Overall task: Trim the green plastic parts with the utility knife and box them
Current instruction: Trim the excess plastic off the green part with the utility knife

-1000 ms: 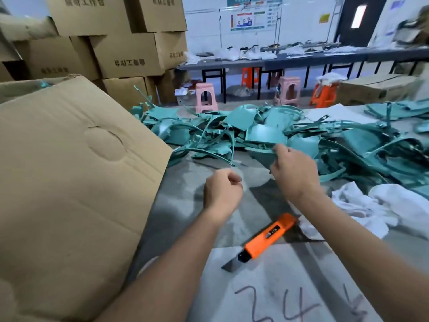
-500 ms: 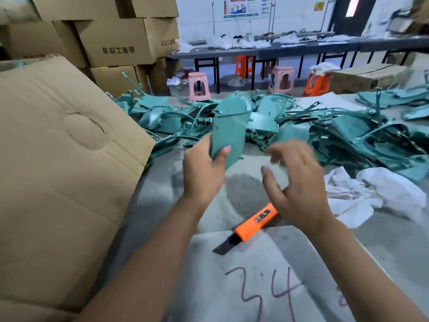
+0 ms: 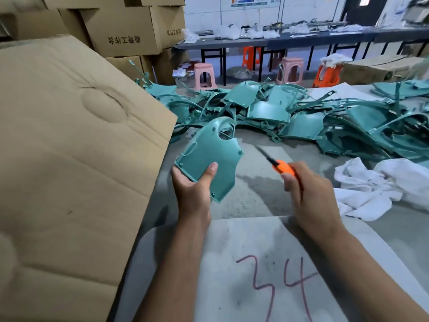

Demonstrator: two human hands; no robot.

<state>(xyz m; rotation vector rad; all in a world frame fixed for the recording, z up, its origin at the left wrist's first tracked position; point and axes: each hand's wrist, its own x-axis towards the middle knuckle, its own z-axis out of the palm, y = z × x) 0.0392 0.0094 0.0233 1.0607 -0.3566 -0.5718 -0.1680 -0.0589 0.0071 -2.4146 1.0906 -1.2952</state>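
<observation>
My left hand (image 3: 193, 190) grips the lower edge of a flat green plastic part (image 3: 209, 154), holding it up above the table with its curved cut-out end away from me. My right hand (image 3: 308, 194) grips the orange utility knife (image 3: 282, 168), whose dark blade is out and points up-left toward the part without touching it. A large heap of green plastic parts (image 3: 301, 112) lies across the table behind both hands. The big cardboard box flap (image 3: 69, 147) rises at my left.
A grey table (image 3: 260, 196) carries a white sheet marked 34 (image 3: 267, 275) near me and white cloths (image 3: 383, 184) at the right. Stacked cartons (image 3: 130, 31), pink and orange stools (image 3: 291, 70) and a long bench (image 3: 301, 40) stand behind.
My right hand picked the orange knife up off the table and now holds it raised. My left hand has tilted the green part flatter and lower, closer to the knife.
</observation>
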